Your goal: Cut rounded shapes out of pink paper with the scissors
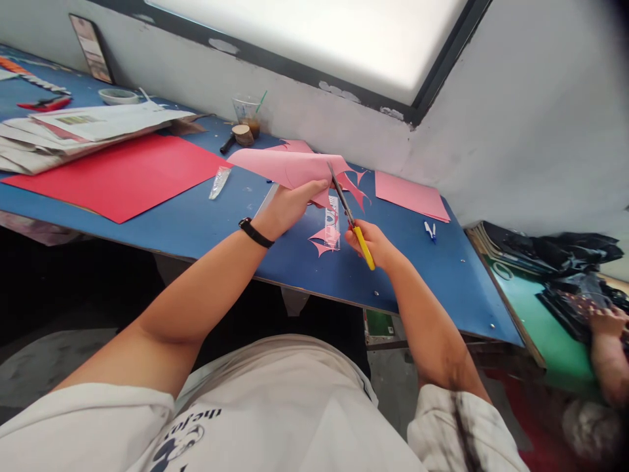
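My left hand [289, 204] is closed on a folded pink paper sheet [285, 165], held up over the blue table [196, 223]. My right hand [372, 241] grips yellow-handled scissors [350, 217], whose blades point up into the paper's right edge. Jagged cut points hang from the paper [354, 187]. Pink scraps [322, 240] and a clear ruler [333, 224] lie on the table under the hands. A black band is on my left wrist.
A red sheet [122, 174] and a stack of newspapers [73, 131] lie at left. More pink sheets [410, 195] lie at right, with a pen [430, 230] near them. A plastic cup [248, 113] stands by the wall. Another person's hand [609, 324] shows at far right.
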`<action>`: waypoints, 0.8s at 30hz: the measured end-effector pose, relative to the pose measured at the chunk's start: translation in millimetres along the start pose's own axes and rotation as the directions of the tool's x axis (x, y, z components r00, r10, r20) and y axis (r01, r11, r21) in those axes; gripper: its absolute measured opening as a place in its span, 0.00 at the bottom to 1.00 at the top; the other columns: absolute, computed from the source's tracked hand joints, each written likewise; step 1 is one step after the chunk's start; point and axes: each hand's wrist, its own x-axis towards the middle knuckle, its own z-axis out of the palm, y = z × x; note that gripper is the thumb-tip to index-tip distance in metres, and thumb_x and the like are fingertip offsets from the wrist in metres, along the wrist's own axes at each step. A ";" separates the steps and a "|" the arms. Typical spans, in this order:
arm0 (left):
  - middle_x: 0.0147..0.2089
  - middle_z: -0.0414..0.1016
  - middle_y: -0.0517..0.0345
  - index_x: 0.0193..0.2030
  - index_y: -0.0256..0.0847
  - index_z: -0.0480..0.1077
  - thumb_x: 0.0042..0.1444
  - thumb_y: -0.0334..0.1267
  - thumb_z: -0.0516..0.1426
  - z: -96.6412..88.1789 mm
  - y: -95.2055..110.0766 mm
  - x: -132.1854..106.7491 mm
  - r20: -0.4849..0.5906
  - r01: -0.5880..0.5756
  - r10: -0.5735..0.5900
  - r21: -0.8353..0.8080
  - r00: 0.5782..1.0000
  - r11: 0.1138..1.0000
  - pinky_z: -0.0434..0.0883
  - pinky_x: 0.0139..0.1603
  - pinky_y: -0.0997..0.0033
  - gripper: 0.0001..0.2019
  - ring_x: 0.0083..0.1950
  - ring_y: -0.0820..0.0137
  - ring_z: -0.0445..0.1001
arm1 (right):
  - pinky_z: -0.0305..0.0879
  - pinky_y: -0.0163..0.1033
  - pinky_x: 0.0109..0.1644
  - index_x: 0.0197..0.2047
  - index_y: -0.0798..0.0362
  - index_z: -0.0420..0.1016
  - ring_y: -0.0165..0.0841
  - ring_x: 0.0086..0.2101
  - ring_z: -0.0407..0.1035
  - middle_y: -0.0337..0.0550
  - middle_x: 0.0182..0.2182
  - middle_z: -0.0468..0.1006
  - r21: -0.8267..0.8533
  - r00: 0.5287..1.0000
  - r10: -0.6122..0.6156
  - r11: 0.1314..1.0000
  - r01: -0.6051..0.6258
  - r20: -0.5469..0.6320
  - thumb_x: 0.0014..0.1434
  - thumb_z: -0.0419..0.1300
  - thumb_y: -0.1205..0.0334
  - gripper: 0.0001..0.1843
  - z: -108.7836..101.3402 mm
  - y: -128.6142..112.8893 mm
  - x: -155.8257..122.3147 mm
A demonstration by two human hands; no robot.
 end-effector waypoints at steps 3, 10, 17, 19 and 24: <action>0.43 0.86 0.50 0.40 0.41 0.84 0.64 0.45 0.69 -0.3 -0.9 0.9 0.049 -0.027 0.028 -0.006 0.998 1.000 0.82 0.55 0.57 0.09 0.52 0.56 0.85 | 0.61 0.42 0.34 0.38 0.45 0.66 0.36 0.32 0.62 0.36 0.29 0.67 0.002 1.000 0.006 1.000 -0.006 -0.004 0.65 0.68 0.25 0.32 1.1 -0.3 0.7; 0.38 0.82 0.55 0.38 0.43 0.83 0.64 0.46 0.71 -2.9 -4.7 2.0 0.004 -0.015 0.015 0.017 1.000 1.000 0.81 0.45 0.60 0.10 0.41 0.61 0.81 | 0.61 0.42 0.33 0.37 0.45 0.65 0.35 0.31 0.60 0.35 0.29 0.66 -0.001 1.000 0.002 1.000 -0.002 -0.012 0.66 0.67 0.27 0.31 2.6 0.1 1.7; 0.38 0.82 0.55 0.38 0.43 0.84 0.63 0.47 0.71 -1.1 -3.1 2.8 0.000 -0.018 0.018 0.010 1.000 1.000 0.82 0.42 0.62 0.10 0.43 0.62 0.82 | 0.61 0.42 0.34 0.36 0.44 0.65 0.36 0.32 0.62 0.36 0.29 0.66 -0.008 0.999 0.025 1.000 -0.025 -0.026 0.65 0.69 0.25 0.33 1.2 0.1 2.2; 0.38 0.83 0.54 0.38 0.44 0.84 0.62 0.48 0.71 -0.6 -2.7 2.7 -0.007 -0.011 0.011 0.016 1.000 1.000 0.83 0.43 0.63 0.10 0.44 0.60 0.83 | 0.61 0.42 0.34 0.37 0.45 0.66 0.36 0.32 0.62 0.36 0.29 0.67 -0.016 0.999 0.025 1.000 -0.026 -0.032 0.63 0.70 0.24 0.33 0.7 0.6 3.2; 0.43 0.86 0.53 0.41 0.46 0.88 0.63 0.46 0.69 -0.4 -1.6 1.8 0.001 -0.023 0.023 0.032 1.000 0.999 0.84 0.46 0.63 0.09 0.49 0.59 0.83 | 0.59 0.42 0.36 0.37 0.45 0.67 0.35 0.32 0.60 0.35 0.29 0.68 -0.054 0.999 0.013 0.998 -0.015 -0.050 0.63 0.68 0.23 0.34 -0.2 -0.1 4.9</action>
